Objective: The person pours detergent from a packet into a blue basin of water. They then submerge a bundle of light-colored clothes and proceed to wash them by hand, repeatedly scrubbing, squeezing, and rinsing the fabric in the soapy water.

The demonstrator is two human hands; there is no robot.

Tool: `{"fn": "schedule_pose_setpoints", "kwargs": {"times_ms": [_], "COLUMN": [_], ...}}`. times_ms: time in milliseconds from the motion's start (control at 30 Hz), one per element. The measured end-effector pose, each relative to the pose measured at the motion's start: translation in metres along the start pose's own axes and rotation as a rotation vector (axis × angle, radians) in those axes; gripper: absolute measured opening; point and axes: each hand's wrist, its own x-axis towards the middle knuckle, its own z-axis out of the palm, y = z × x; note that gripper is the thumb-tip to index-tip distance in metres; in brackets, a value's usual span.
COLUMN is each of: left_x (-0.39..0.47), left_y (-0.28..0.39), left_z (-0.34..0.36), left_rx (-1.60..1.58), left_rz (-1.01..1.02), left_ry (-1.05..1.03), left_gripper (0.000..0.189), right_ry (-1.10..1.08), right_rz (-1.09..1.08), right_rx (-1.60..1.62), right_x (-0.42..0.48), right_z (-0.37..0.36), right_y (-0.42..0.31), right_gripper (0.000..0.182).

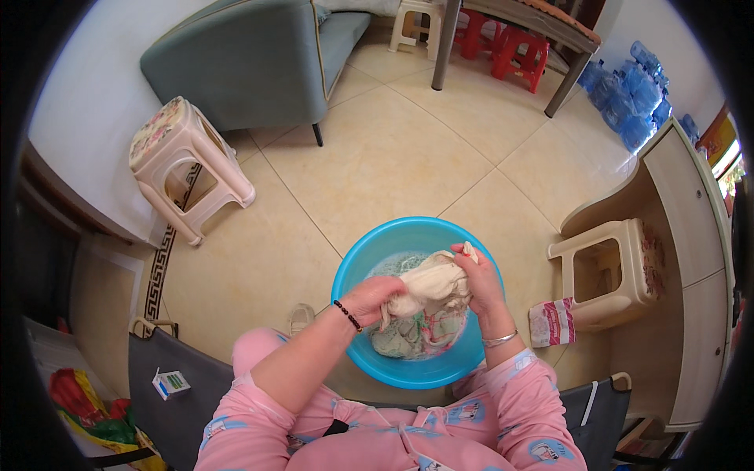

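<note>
A wet cream cloth [433,284] is stretched between my two hands over a round blue plastic basin [406,380]. My left hand [371,299], with a dark bead bracelet at its wrist, grips the cloth's left end. On the other side my right hand [480,279], with a silver bangle at the wrist, holds the bunched upper right end. Sudsy water fills the lower part of the basin. Below the held cloth, a pale cloth with green and red marks [442,331] and a greyish cloth [396,340] lie in the water.
A cream plastic stool [633,277] and a pink-and-white packet [552,322] stand at the right near a cabinet [704,318]. A pink stool [227,171] and a grey sofa [241,70] are at upper left. A small box [171,384] lies on dark fabric at my left.
</note>
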Motion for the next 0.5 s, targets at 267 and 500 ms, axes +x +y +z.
{"fn": "schedule_pose_setpoints", "kwargs": {"times_ms": [267, 500], "left_x": [0.017, 0.005], "left_y": [-0.025, -0.017], "left_z": [0.000, 0.035], "left_rx": [-0.372, -0.213], "left_rz": [0.307, 0.164], "left_ry": [0.033, -0.130], "left_gripper": [0.028, 0.031], "right_ry": [-0.212, 0.134], "right_rz": [-0.975, -0.592], "right_rx": [-1.039, -1.094], "right_x": [-0.072, -0.014], "right_z": [0.072, 0.026], "right_y": [0.008, 0.009], "right_gripper": [0.025, 0.020]}}
